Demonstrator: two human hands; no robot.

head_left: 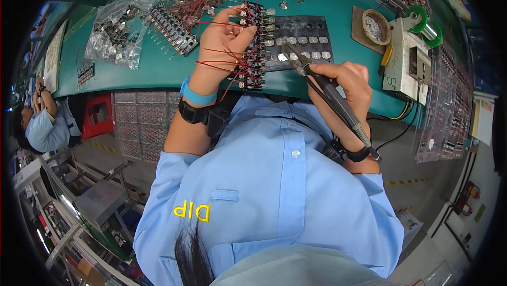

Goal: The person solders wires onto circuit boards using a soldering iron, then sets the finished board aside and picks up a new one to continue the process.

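My left hand [219, 48] is closed on a long strip of small circuit boards [252, 72]. Thin red wires trail from the strip across my palm and wrist, and silvery tabs stick out along its right side. In my right hand [348, 88] is a soldering iron [334, 98], gripped like a pen. Its front end points up and left, over a black tray [317, 25] beside the strip. Rows of shiny metal pieces [302, 40] sit in the tray. Whether the iron's tip touches anything, I cannot tell.
Another board strip [171, 30] lies left, beside a bag of metal parts [117, 35] and a pile of parts with red wires [198, 1]. At right stand a cleaning bowl [376, 26], a soldering station [406, 67] and a solder spool [430, 31]. A co-worker [47, 122] sits far left.
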